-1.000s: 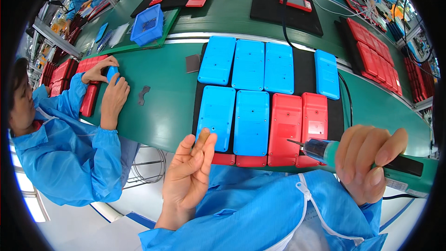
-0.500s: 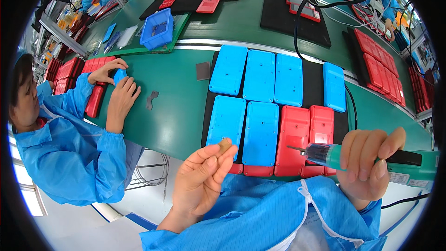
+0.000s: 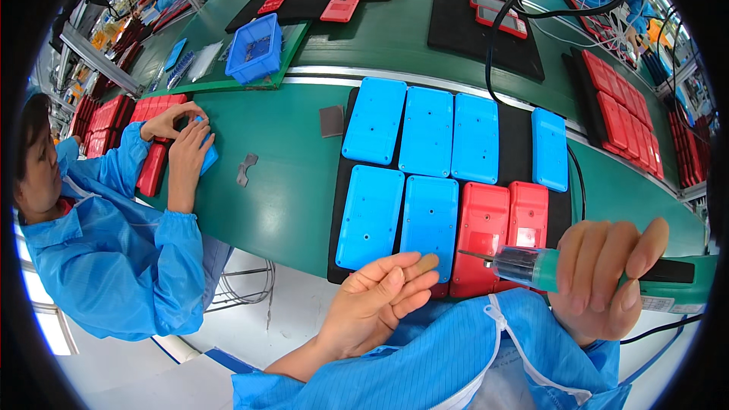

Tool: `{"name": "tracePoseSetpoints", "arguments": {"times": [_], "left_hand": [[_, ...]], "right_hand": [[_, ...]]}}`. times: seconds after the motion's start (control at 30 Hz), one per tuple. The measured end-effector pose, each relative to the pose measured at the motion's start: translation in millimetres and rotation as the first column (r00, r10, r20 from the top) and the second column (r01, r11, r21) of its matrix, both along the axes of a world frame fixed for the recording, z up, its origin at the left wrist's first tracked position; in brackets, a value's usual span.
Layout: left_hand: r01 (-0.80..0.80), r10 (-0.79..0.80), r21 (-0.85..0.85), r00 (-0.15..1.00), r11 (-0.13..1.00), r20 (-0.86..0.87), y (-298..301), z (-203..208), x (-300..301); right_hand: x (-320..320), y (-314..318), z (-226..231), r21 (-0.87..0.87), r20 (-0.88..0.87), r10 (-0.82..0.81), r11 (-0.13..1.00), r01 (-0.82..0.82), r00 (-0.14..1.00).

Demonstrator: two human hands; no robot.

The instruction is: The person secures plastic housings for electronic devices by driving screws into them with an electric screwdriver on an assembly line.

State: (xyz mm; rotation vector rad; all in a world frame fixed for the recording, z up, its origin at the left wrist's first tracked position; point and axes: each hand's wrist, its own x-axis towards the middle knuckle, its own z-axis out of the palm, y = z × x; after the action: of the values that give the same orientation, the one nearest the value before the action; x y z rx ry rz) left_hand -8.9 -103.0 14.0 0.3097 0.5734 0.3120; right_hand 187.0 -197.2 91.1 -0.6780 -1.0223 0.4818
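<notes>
My right hand (image 3: 604, 277) is closed around a green electric screwdriver (image 3: 545, 267) with a clear front sleeve. Its thin bit points left, over the near red plastic housing (image 3: 484, 216). My left hand (image 3: 368, 304) is in front of the lower blue housing (image 3: 429, 212), thumb and fingers pressed together. A tan covering (image 3: 422, 264) shows at one fingertip; anything small in the pinch is hidden. More blue housings (image 3: 425, 129) with screw holes lie in rows on a black mat (image 3: 515, 125), beside a second red housing (image 3: 528, 212).
At left, a co-worker in a blue smock (image 3: 114, 258) handles a small blue piece. A blue bin (image 3: 254, 49) stands beyond, on a green-edged tray. A black cable (image 3: 490, 53) hangs over the bench; red housings (image 3: 619, 110) are stacked at right.
My left hand has moved right and slightly down, closer to the screwdriver bit. The screwdriver has shifted slightly left and down. The co-worker's hands have turned the blue piece.
</notes>
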Motion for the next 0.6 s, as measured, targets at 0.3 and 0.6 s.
{"name": "tracePoseSetpoints", "arguments": {"times": [0.3,0.6], "left_hand": [[0.086,-0.09,0.053,0.993,0.995,0.077,3.2,-2.1,-1.6],[0.009,-0.014,0.053,0.995,0.999,0.097,-0.8,4.0,19.5]], "right_hand": [[5.3,-2.4,-0.2,0.07,-0.012,0.045,0.997,-0.044,0.999],[-7.1,2.2,6.9,0.107,-0.119,0.129,0.987,-0.116,0.985]]}}
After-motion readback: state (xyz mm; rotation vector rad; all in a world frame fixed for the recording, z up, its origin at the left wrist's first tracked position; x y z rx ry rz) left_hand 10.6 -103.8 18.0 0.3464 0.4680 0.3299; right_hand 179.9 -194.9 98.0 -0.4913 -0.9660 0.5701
